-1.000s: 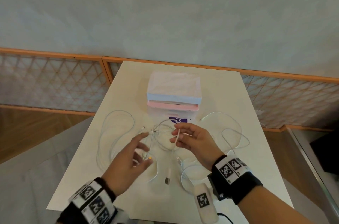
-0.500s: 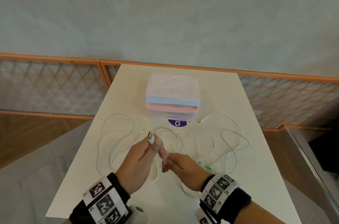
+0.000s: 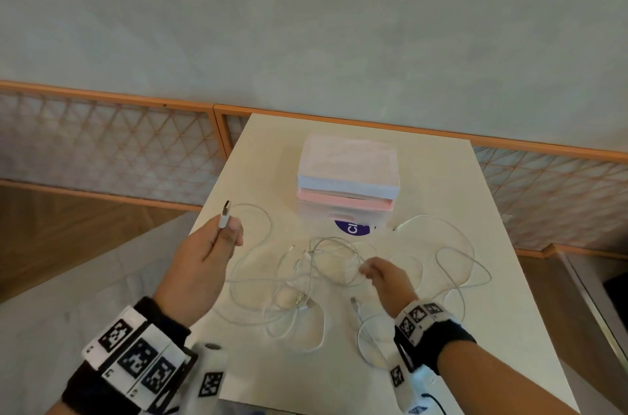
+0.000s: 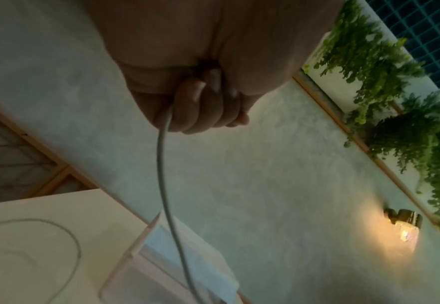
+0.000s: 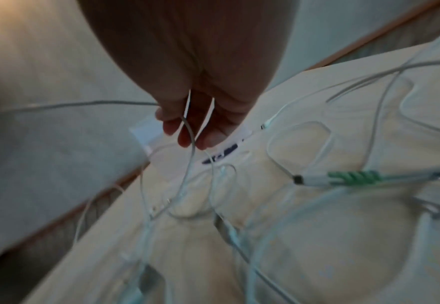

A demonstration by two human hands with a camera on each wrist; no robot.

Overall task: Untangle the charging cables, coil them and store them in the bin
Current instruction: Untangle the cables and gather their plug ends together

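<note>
Fingers of our left hand (image 3: pixel 204 254) curl around one cable's plug (image 3: pixel 224 214), lifted left of the tangle (image 3: pixel 323 278); our right hand (image 3: pixel 384 278) pinches a strand at its middle, nearer the bin (image 3: pixel 346 190) behind. From the left wrist, that cable (image 4: pixel 166 185) runs down toward the table (image 4: pixel 44 205). From the right wrist, loosely curled fingers (image 5: pixel 187 131) hook a loop.

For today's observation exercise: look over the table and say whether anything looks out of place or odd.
Only the expected mess: white cables lie looped over one another across the table. The left hand holds one USB plug up; the right hand pinches a strand. The bin sits squarely. No damage shows.
</note>
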